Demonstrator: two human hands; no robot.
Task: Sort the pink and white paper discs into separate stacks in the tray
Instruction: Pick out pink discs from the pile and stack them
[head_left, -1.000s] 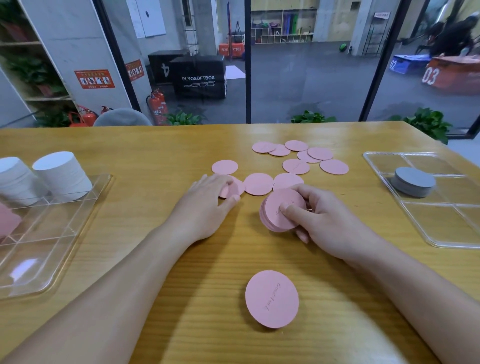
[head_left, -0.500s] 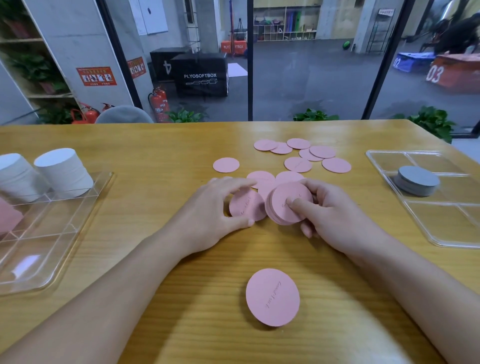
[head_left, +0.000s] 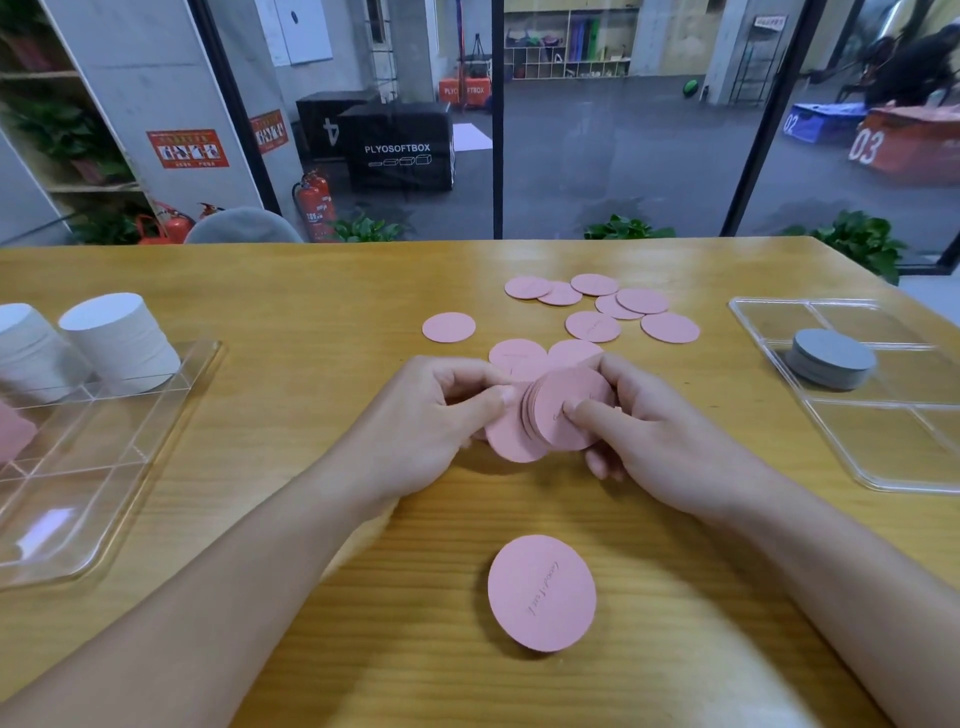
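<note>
Fingers (head_left: 584, 415) of right hand (head_left: 660, 447) clamped on pink stack (head_left: 566, 410); left hand (head_left: 431, 421) pinched a pink disc (head_left: 511, 441) beside it, mid-bench (head_left: 311, 312).

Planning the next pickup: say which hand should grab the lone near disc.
Left, probably. The right hand grips the pink stack; the left hand only pinches one disc against it.

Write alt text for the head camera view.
Both hands, left hand and right hand, hold a pink disc stack above a wooden table; loose pink discs lie beyond, white stacks in the left tray.
</note>
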